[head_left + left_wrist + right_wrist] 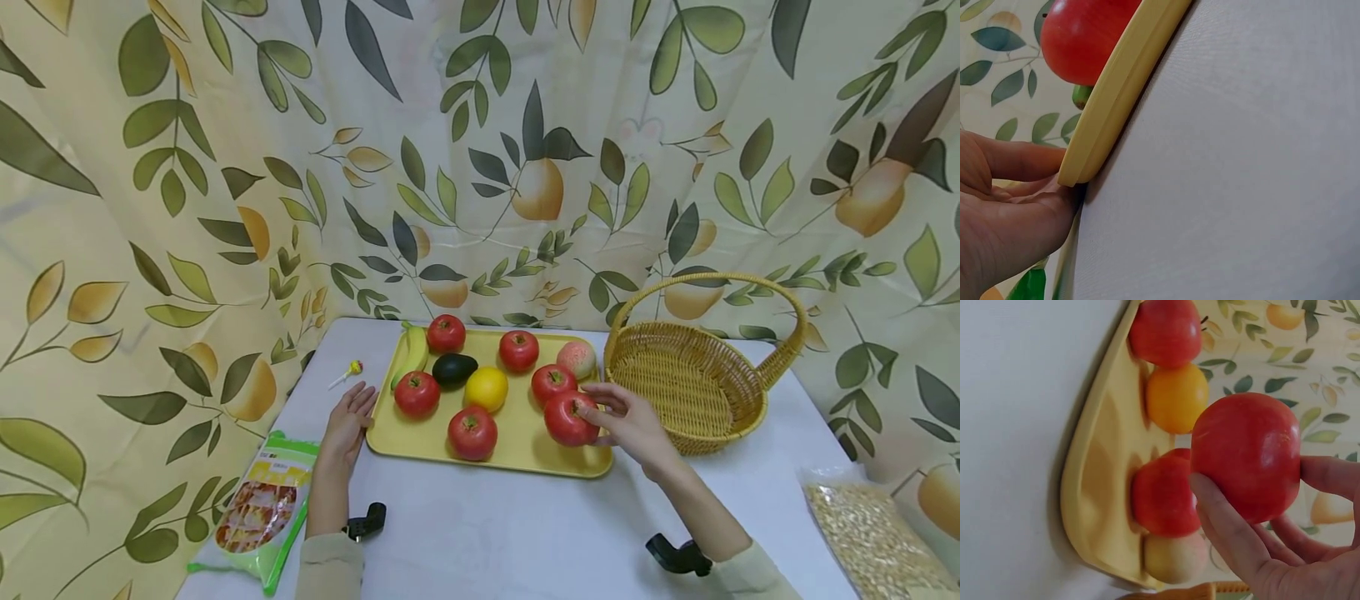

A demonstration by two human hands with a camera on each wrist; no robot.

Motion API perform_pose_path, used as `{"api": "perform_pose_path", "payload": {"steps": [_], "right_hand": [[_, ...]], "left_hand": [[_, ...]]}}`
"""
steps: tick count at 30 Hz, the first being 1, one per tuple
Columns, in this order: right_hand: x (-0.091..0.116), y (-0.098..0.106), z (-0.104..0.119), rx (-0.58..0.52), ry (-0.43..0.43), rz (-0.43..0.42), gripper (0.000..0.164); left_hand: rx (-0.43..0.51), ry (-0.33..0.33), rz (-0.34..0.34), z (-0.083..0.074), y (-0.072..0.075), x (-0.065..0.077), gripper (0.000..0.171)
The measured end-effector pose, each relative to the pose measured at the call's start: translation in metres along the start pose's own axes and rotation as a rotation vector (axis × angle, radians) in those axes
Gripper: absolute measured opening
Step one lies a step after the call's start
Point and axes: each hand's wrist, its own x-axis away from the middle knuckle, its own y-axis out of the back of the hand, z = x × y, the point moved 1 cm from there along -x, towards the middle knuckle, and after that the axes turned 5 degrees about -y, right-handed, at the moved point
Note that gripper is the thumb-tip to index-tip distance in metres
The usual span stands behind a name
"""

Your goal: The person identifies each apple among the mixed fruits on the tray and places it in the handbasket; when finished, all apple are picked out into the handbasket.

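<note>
My right hand [630, 427] grips a red apple [567, 419] between thumb and fingers. In the right wrist view the held apple [1246, 453] is raised off the yellow tray [525, 442]. My left hand [348, 423] rests at the tray's left edge, its fairly straight fingers touching the rim [1099, 125]. On the tray lie several other red apples [472, 433], a yellow round fruit [486, 389], a dark avocado [453, 370], bananas [410, 357] and a pinkish peach [577, 359]. Another apple [552, 383] sits just behind the held one.
A woven basket [675, 383] with a tall handle stands right of the tray. A lollipop [347, 374] lies at the left, with a green-edged food packet [262, 508] nearer me. At the right front is a clear bag of pale grains [877, 533]. A patterned curtain [480, 167] hangs behind.
</note>
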Motion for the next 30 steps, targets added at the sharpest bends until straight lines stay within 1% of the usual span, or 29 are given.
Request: {"api": "perform_pose_path", "payload": {"steps": [7,14,25,30], "right_hand": [[0.003,0.011,0.009,0.001,0.029,-0.002,0.06],[0.004,0.026,0.02,0.047,0.047,-0.04,0.061],[0.005,0.043,0.036,0.02,0.051,-0.037,0.063],[0.005,0.049,0.041,0.017,0.055,-0.047,0.065]], "left_hand": [[0.005,0.007,-0.004,-0.002,-0.002,0.001,0.092],[0.007,0.0,0.007,-0.002,-0.001,0.002,0.092],[0.001,0.003,-0.011,-0.001,-0.002,0.003,0.092],[0.001,-0.004,-0.002,-0.002,-0.002,0.003,0.089]]}}
